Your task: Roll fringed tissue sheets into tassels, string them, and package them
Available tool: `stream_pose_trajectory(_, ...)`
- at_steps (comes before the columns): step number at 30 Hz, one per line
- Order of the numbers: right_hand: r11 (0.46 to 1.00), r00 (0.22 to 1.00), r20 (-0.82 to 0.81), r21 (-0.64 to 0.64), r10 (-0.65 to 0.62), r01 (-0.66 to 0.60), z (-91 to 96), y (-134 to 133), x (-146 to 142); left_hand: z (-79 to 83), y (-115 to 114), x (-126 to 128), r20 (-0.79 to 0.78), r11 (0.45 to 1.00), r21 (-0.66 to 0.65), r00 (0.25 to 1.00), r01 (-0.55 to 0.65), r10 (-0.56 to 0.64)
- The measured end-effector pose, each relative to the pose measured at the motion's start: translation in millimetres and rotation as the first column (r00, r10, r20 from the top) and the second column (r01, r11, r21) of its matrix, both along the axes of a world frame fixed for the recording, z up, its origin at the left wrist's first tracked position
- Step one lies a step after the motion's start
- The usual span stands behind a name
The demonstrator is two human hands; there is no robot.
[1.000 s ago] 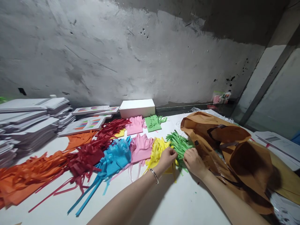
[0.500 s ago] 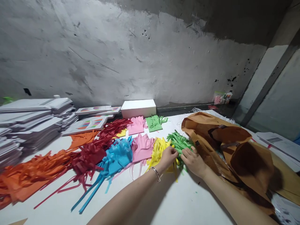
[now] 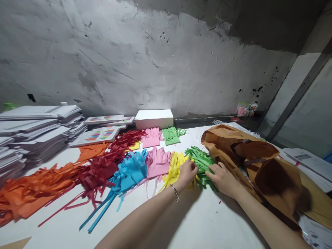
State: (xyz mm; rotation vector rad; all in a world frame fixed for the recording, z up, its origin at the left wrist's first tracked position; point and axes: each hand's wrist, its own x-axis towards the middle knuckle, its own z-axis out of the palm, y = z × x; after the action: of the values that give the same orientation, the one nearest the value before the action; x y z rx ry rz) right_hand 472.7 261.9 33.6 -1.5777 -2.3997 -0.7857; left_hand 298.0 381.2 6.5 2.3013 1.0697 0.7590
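My left hand (image 3: 187,174), with a silver bracelet at the wrist, lies over the yellow fringed strips (image 3: 176,166). Its fingers are curled in a pinch at the left edge of the green strips (image 3: 198,157); what sits between the fingertips is hidden. On the right side of that green bunch is my right hand (image 3: 223,178), fingers bent and closed on some of the strips. Left of the yellow bunch lie pink strips (image 3: 158,162), blue strips (image 3: 132,171), dark red strips (image 3: 100,173) and orange strips (image 3: 41,192).
Brown bags (image 3: 249,162) are heaped close to my right arm. Stacks of white sheets (image 3: 38,131) rise at the left, near printed cards (image 3: 95,136). Against the wall stands a white box (image 3: 154,119), with another green bunch (image 3: 171,135) in front.
My right hand has shifted a little to the right, and the green strips spread wider between my hands. My left hand stays nearly in place.
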Motion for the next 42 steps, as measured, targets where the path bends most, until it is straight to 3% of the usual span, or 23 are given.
stream_pose_trajectory(5,0.999,0.998,0.059,-0.001,-0.034,0.034,-4.2,6.3,-8.3,4.1,-20.5,-7.4,-0.112,0.961,0.239,0.987,0.142,-0.118)
stream_pose_trajectory(10,0.997,0.992,0.105,-0.003,-0.07,0.071,-1.8,14.8,-8.0,-2.2,-23.3,-6.2,-0.261,0.885,0.369,0.945,0.285,-0.196)
stream_pose_trajectory(15,0.998,0.992,0.107,-0.013,-0.067,0.069,3.5,21.1,0.6,-2.0,-9.5,-2.7,-0.326,0.854,0.431,0.932,0.293,-0.155)
stream_pose_trajectory(21,0.999,0.994,0.1,-0.007,-0.039,0.04,23.5,8.3,14.1,15.2,12.0,-14.0,-0.342,0.827,0.509,0.938,0.241,-0.063)
stream_pose_trajectory(26,0.999,0.997,0.076,0.033,-0.014,0.011,47.2,-19.1,25.1,24.9,26.1,-18.1,-0.383,0.78,0.552,0.92,0.296,-0.078)
stream_pose_trajectory(32,0.989,0.996,0.009,0.114,-0.091,0.089,68.6,-63.9,42.5,30.6,36.7,-9.9,-0.417,0.762,0.557,0.905,0.329,-0.085)
stream_pose_trajectory(35,0.976,0.991,-0.07,0.177,-0.113,0.124,76.5,-96.1,49.1,28.7,34.6,-4.1,-0.414,0.771,0.542,0.904,0.335,-0.101)
stream_pose_trajectory(39,0.936,0.954,-0.292,0.315,-0.06,0.155,90.2,-148.2,40.9,26.6,24.7,0.3,-0.395,0.802,0.496,0.909,0.334,-0.134)
stream_pose_trajectory(42,0.917,0.905,-0.425,0.361,0.001,0.168,93.5,-177.8,20.6,41.8,5.5,-7.3,-0.343,0.837,0.46,0.929,0.297,-0.141)
